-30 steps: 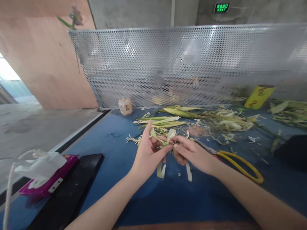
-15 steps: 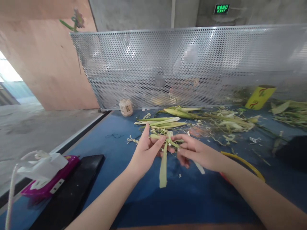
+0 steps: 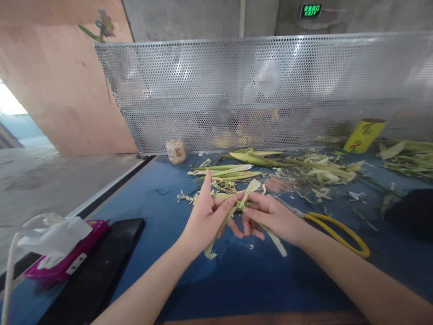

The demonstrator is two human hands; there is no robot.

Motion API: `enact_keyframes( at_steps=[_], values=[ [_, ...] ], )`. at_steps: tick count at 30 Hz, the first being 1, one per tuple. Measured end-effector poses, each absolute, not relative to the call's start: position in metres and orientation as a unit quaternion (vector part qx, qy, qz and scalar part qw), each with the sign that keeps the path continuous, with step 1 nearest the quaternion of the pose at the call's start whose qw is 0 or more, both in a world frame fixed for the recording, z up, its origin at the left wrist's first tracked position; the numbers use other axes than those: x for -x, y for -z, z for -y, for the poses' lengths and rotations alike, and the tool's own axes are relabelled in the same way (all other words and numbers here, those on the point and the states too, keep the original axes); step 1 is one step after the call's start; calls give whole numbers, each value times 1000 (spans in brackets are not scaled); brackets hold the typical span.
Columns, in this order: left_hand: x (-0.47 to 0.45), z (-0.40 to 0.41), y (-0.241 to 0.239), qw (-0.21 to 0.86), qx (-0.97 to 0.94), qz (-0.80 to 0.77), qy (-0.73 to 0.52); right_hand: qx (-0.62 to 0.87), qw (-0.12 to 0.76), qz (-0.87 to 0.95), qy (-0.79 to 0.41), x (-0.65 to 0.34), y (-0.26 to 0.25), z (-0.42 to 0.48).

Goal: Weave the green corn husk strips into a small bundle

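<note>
Over a blue tabletop, a left hand and right hand pinch pale-green leaf strips crossing at 1 point. Yellow-handled scissors lie just right of the right hand.

The bare, slim left hand has long, slender fingers narrowing to rounded tips. The bare, slim right hand is of the same light build. A narrow left wrist and a narrow right wrist lead into a bare, smooth left forearm and a bare, smooth right forearm, both broadening toward the edges of the view and uncovered wherever they show. Detail of the fingernails is too small to tell.
</note>
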State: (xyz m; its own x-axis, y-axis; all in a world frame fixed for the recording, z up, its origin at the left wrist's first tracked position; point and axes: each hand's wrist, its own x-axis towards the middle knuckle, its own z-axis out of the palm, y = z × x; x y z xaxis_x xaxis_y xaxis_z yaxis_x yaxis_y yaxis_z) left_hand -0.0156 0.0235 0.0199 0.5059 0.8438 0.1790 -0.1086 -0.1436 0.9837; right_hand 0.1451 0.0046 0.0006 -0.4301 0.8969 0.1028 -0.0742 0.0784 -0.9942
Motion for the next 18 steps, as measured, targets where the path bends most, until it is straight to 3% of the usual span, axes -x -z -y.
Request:
enact_keyframes(
  at_steps=[18],
  values=[
    [15,-22,-13,478,-686,-322,-445,410,466,549,-560,-136,-6,-1]
  ],
)
